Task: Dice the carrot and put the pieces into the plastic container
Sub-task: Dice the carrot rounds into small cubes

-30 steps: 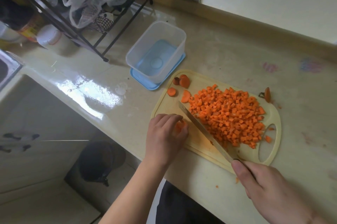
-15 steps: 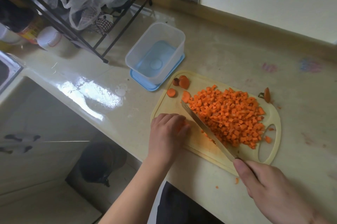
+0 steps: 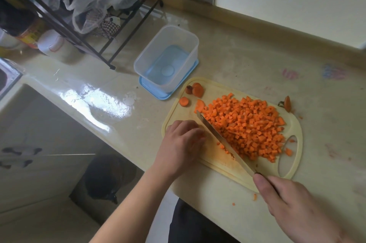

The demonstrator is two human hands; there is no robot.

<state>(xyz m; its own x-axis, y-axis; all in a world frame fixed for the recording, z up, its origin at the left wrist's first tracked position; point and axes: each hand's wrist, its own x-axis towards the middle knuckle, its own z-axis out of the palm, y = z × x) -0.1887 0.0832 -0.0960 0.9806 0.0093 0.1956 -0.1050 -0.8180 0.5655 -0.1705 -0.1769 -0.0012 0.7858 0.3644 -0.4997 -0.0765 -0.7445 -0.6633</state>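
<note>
Meanwhile, plastic container (image 3: 168, 58) holds no carrot; right hand (image 3: 297, 209) grips knife (image 3: 223, 140), left hand (image 3: 181, 143) pinches carrot.

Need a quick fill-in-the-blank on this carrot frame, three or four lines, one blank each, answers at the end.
1. The right hand grips the handle of the ____.
2. The heap of diced carrot lies on the cutting board, on the ____ side of the blade.
3. The plastic container holds ____ carrot pieces so far.
4. The container stands on its ____ lid.

Missing words: knife; right; no; blue
</note>
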